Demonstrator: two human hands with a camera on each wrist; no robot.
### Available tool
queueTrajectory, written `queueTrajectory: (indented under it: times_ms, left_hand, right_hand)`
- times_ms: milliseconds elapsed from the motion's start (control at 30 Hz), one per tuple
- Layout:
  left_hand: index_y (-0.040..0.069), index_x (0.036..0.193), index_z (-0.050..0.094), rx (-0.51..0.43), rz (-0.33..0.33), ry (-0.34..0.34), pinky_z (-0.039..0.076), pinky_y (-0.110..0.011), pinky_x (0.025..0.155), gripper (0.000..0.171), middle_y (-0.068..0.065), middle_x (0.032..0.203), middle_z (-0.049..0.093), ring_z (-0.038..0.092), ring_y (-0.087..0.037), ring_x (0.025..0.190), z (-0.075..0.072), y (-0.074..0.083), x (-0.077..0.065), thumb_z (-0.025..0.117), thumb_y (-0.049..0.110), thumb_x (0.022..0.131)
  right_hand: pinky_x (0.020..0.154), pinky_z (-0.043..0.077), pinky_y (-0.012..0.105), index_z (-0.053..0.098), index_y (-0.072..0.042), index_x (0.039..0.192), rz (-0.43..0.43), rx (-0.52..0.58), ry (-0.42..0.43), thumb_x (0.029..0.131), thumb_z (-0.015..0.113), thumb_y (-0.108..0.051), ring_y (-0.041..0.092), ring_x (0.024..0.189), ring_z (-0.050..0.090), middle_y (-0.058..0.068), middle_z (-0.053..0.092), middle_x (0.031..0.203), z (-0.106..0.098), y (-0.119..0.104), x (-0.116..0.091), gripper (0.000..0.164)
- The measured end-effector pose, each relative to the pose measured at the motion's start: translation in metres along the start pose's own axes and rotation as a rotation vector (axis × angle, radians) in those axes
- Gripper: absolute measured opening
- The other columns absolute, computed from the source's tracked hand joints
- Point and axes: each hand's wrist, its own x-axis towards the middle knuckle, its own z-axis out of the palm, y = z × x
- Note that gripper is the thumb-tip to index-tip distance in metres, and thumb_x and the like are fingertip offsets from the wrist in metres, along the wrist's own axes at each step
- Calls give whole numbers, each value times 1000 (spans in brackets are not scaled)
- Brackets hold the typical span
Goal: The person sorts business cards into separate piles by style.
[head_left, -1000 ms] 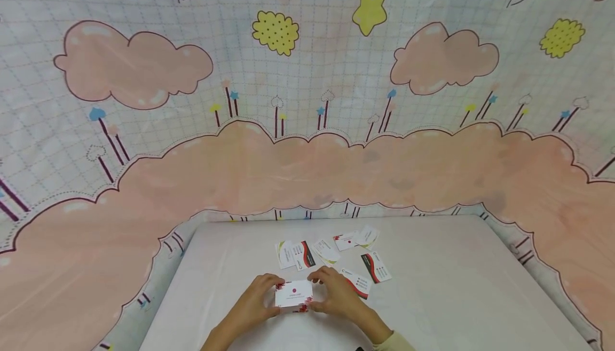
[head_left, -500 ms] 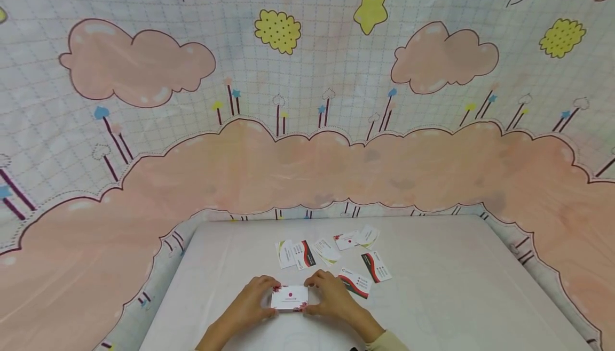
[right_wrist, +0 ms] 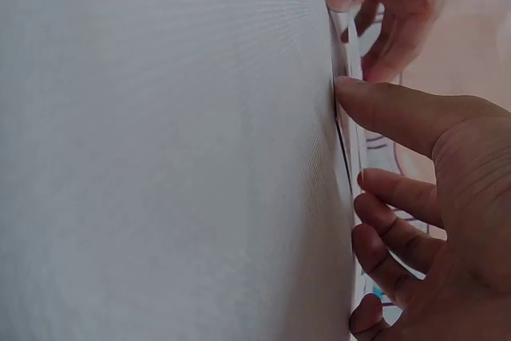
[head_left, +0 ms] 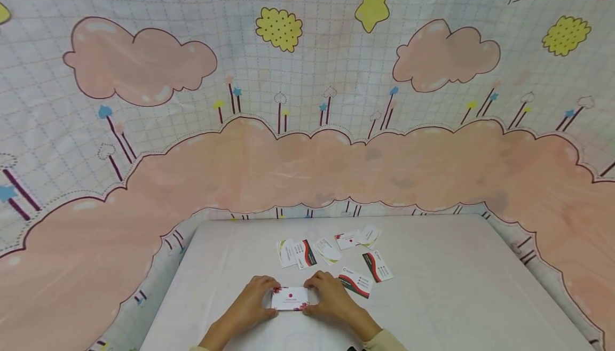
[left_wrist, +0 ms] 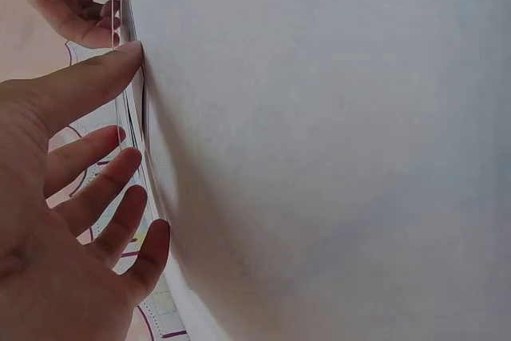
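Observation:
A white business card with red floral corners and a red dot lies face up between both hands, low over the table's near part. My left hand pinches its left end, with fingers at the far corner and thumb at the near one. At the right end, my right hand grips the card the same way. In the left wrist view, the left thumb reaches in along the table surface; the right thumb does likewise in the right wrist view. The card shows only edge-on there, largely hidden.
Beyond the hands lie several loose business cards: a red-and-black card close to the right hand, another to its right, and a row with green-edged cards farther back. A cloud-patterned cloth hangs behind the white table.
Both hands have shifted slightly left and toward the person with the card, then stayed nearly still over the last half second. The loose cards keep their places.

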Motion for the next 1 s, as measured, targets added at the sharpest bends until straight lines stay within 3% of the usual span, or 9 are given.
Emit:
queueTrajectory:
  times_ms: [500, 1000]
  left_hand:
    - [4, 121, 66, -27, -32, -91, 43, -55, 101, 56, -6, 123, 59, 51, -30, 117, -6, -1, 4, 85, 25, 72]
    - [5, 118, 67, -22, -25, -68, 43, -55, 98, 49, -7, 122, 59, 51, -30, 116, -3, -4, 6, 83, 22, 75]
  right_hand:
    - [82, 45, 30, 70, -16, 107, -11, 34, 3, 68, 87, -37, 10, 94, 51, -8, 58, 99, -2, 4, 1, 48]
    - [87, 47, 31, 69, -17, 109, 6, 62, -12, 72, 83, -36, 8, 97, 52, -9, 57, 101, -2, 8, -1, 44]
